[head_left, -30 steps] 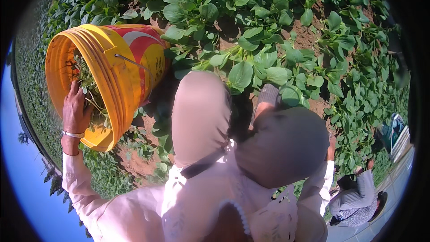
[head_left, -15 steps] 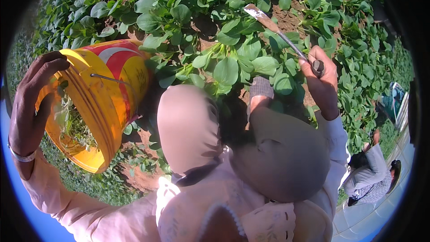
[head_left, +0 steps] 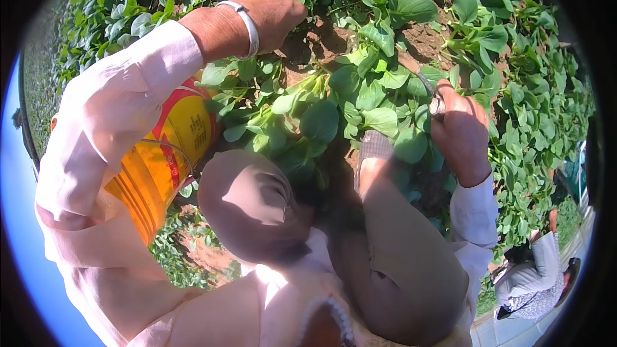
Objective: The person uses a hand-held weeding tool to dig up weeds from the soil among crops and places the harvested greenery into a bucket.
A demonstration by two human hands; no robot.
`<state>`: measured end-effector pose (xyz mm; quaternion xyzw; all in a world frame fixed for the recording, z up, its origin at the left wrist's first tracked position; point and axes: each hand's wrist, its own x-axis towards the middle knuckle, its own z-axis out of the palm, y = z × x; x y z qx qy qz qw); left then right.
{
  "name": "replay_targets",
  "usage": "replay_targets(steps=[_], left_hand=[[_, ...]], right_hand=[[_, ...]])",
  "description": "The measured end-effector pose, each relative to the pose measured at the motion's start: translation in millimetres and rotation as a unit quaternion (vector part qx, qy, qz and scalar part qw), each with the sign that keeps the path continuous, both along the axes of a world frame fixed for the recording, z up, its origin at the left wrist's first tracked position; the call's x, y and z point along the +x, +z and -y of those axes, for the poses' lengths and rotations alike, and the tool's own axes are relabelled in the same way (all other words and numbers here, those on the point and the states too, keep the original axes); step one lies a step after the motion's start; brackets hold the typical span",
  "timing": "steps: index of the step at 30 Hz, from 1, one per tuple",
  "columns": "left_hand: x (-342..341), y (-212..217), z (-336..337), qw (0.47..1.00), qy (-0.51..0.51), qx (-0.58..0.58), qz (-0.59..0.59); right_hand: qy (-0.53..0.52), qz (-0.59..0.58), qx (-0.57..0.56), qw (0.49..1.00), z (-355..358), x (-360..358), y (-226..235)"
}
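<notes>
My right hand is closed around a knife; only a bit of blade and the ferrule show above my fist, tip pointing into the leaves. My left hand is curled into the greens at the top of the clump, bangle on the wrist; can't tell whether the fingers are actually clamped on stems or just parting them. The clump stands rooted in red soil, between my two hands. No cut stems visible yet, so I judge this bunch as not yet harvested. The yellow bucket sits under my left forearm, just beside my knee; its inside is hidden, so fill level unknown. Plenty of uncut plants all around. Another person crouches lower right, well apart.
</notes>
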<state>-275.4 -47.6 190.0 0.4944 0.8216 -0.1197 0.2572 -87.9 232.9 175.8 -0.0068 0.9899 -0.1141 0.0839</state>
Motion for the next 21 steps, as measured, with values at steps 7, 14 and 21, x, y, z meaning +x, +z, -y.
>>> replay_targets(steps=[7,14,21], left_hand=[[47,-129,-109,0.896,0.288,0.336,0.039],[114,-175,-180,0.861,0.333,0.384,-0.007],[83,-122,-109,0.934,0.132,0.325,0.072]], right_hand=[[-0.197,0.031,-0.156,0.967,-31,-3,-6],[-0.260,-0.117,-0.432,0.856,0,-35,-22],[-0.184,-0.022,-0.408,0.894,-9,-34,-91]])
